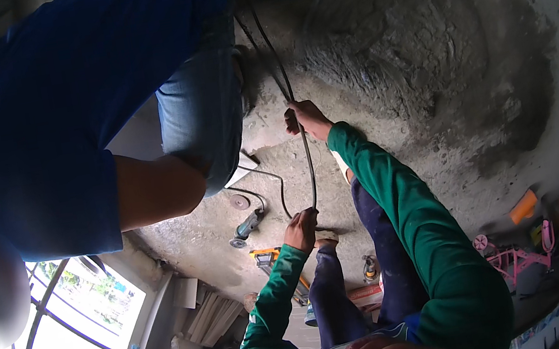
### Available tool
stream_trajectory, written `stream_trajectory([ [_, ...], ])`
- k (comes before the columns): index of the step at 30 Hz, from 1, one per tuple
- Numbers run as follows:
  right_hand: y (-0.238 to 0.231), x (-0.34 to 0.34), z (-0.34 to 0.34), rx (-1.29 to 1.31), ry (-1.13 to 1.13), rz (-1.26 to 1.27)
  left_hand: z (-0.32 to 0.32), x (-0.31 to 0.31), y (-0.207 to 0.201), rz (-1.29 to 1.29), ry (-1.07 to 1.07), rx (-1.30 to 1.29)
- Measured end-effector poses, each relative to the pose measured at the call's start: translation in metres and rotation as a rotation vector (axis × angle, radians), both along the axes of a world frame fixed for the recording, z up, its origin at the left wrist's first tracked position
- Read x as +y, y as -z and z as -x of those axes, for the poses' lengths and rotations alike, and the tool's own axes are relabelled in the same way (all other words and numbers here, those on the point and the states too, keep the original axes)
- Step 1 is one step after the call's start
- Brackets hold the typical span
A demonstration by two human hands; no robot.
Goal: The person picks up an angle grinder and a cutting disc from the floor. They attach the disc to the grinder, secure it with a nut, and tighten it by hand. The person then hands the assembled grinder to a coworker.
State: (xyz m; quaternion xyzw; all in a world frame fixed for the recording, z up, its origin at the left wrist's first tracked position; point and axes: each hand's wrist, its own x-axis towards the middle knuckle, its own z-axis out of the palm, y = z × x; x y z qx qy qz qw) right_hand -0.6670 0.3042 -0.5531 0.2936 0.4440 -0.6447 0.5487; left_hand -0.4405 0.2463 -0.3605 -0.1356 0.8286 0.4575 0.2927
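Note:
A long dark cable (pixel 309 158) runs between my two hands and on toward the top of the view, where it shows as more than one strand. Around its lower part my left hand (pixel 302 231) is closed, just above my foot. Farther along, my right hand (pixel 309 119) grips the same cable with curled fingers. Between the hands the cable looks nearly straight. To the left on the concrete floor lies a teal angle grinder (pixel 249 225) with a black cord, a round disc (pixel 240 202) close by.
A person in a blue shirt (pixel 64 122) and jeans bends over at the left. Wet grey mortar (pixel 408 57) spreads across the floor at the right. A pink bicycle frame (pixel 519 258) and an orange piece (pixel 523 207) lie lower right. A barred window (pixel 74 320) stands lower left.

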Motion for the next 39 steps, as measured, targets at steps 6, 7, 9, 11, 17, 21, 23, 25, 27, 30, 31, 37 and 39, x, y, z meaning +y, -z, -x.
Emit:
stream_trajectory([
  [6, -0.033, 0.017, -0.009, 0.049, 0.087, 0.091, 0.06, -0.039, 0.058, 0.24, -0.245, 0.014],
  [7, -0.045, 0.02, -0.008, 0.071, 0.055, 0.134, 0.09, -0.051, 0.077, 0.265, -0.288, 0.066],
  [9, -0.058, 0.026, -0.008, 0.142, 0.038, 0.184, 0.152, -0.066, 0.118, 0.179, -0.319, 0.106],
  [11, -0.067, 0.025, -0.01, 0.158, -0.032, 0.233, 0.202, -0.075, 0.164, -0.234, -0.443, -0.17],
  [17, -0.083, 0.042, 0.0, 0.177, 0.108, 0.211, 0.278, -0.039, 0.169, -0.387, -0.559, -0.521],
  [21, -0.09, 0.058, -0.013, 0.193, 0.054, 0.21, 0.292, -0.02, 0.175, -0.432, -0.778, -0.397],
  [23, -0.096, 0.067, -0.032, 0.327, -0.028, 0.216, 0.298, -0.017, 0.178, -0.379, -0.74, -0.418],
  [25, -0.109, 0.08, -0.042, 0.488, -0.114, 0.198, 0.302, -0.024, 0.18, -0.319, -0.71, -0.441],
  [27, -0.123, 0.089, -0.051, 0.726, -0.408, 0.071, 0.298, -0.038, 0.188, -0.313, -0.604, -0.51],
  [30, -0.117, 0.112, -0.064, 1.504, -0.5, 0.025, 0.301, -0.04, 0.182, -0.317, -0.537, -0.583],
  [31, -0.117, 0.124, -0.063, 1.579, -0.588, 0.014, 0.307, -0.033, 0.174, -0.304, -0.53, -0.604],
  [37, -0.192, 0.183, 0.015, 1.175, -0.655, -0.034, 0.306, -0.053, 0.159, -0.322, -0.54, -0.69],
  [39, -0.249, 0.199, 0.071, 1.034, -0.488, 0.055, 0.303, -0.057, 0.156, -0.326, -0.531, -0.691],
])
